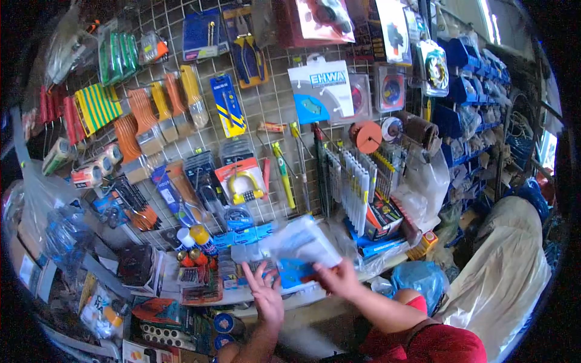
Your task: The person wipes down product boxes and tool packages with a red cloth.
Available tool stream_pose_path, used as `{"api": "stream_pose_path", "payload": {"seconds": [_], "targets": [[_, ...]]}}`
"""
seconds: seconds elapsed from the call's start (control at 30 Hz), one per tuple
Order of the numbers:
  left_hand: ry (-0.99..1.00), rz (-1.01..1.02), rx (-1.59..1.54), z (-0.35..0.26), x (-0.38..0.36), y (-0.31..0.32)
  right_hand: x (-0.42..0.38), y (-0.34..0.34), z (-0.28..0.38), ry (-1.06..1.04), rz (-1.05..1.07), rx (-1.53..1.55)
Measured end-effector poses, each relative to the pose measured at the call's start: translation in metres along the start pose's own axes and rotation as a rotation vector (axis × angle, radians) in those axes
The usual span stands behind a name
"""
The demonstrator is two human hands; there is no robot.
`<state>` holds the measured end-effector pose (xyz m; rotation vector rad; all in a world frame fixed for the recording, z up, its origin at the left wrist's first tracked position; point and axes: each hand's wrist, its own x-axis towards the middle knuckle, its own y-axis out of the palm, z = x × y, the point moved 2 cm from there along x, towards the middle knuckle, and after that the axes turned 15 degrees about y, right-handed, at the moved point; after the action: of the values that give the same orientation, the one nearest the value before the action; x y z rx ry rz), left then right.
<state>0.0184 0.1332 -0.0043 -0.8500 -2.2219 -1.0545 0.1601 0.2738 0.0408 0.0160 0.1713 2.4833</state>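
My right hand [339,279] is closed on the edge of a flat white-and-blue package [305,241], blurred by motion, above the front of the shelf. I cannot read what is inside it. Just left of the package, my left hand [266,296] is raised with its fingers apart and holds nothing. Behind the hands lie small packaged goods [233,269] on the shelf. A white-and-blue card marked EHWA [321,91] hangs on the wire grid higher up.
Paintbrushes [145,115], pliers [246,51] and a yellow shackle lock [244,187] hang on the grid. Spray cans [203,238] stand on the shelf. Blue bins [463,91] line the right. A pale sheet [499,266] covers something at lower right.
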Motion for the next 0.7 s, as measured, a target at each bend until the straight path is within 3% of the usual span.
{"api": "stream_pose_path", "payload": {"seconds": [0.13, 0.2, 0.27, 0.33, 0.47, 0.7], "targets": [[-0.136, -0.018, -0.151, 0.008, 0.003, -0.01, 0.023, -0.026, 0.12, -0.311, -0.237, 0.075], [-0.386, 0.024, 0.009, 0.025, -0.001, -0.022, 0.033, -0.029, 0.171, -0.326, -0.29, 0.157], [-0.419, 0.038, 0.048, 0.038, -0.006, -0.031, 0.053, -0.039, 0.201, -0.405, -0.265, 0.144], [-0.439, 0.227, 0.227, 0.043, -0.008, -0.03, 0.076, -0.047, 0.22, -0.461, -0.318, 0.138], [-0.515, 0.286, 0.198, 0.053, -0.017, -0.033, 0.113, -0.06, 0.245, -0.632, -0.326, 0.171], [-0.555, 0.336, 0.249, 0.061, -0.022, -0.028, 0.127, -0.071, 0.251, -0.44, -0.125, 0.342]]}}
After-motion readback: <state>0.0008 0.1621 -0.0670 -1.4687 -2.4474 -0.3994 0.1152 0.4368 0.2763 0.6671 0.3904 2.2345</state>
